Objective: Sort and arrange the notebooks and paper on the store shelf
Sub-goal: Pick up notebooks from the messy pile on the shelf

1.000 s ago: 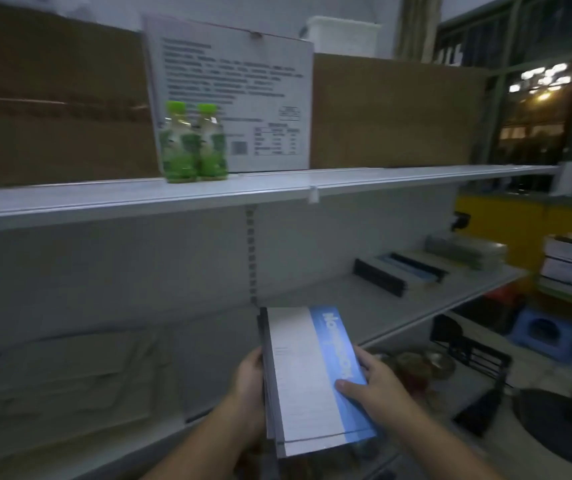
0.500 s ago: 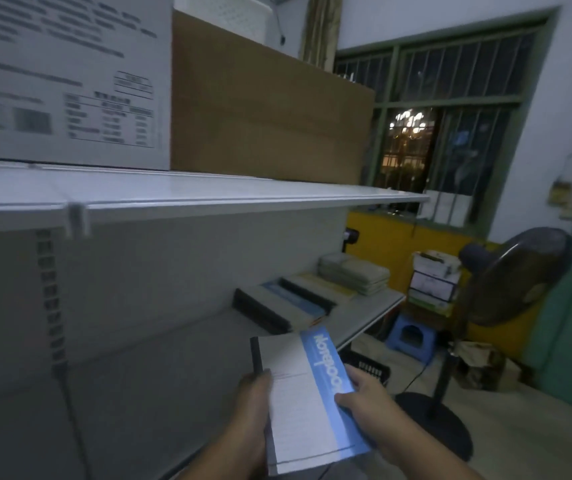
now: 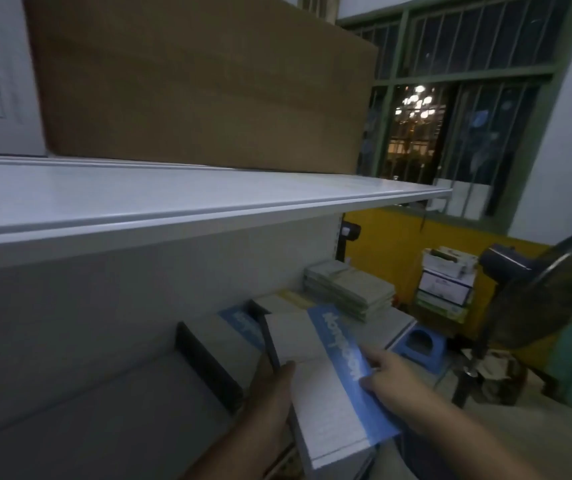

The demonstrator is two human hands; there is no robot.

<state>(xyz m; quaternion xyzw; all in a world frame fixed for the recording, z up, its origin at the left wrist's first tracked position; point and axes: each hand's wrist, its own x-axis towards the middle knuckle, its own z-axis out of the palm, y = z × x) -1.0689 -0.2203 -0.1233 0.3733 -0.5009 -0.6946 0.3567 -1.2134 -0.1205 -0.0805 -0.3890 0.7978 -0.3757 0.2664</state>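
While the left hand [image 3: 272,389] grips its spine side and the right hand [image 3: 393,377] its blue edge, the notebook stack [image 3: 326,403] hangs at six o'clock, shelved notebooks [image 3: 350,292] at its one o'clock.

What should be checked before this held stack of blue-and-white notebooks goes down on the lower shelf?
1. Grip: left hand holds the spine side and right hand the blue edge of the blue-and-white notebook stack: ok.
2. Stack edges squared: cannot tell, blurred.
3. Matching black-spined, blue-banded pile on the grey lower shelf: ok, present.
4. Bare shelf left of that pile: ok.
5. Headroom under the white upper shelf: ok.
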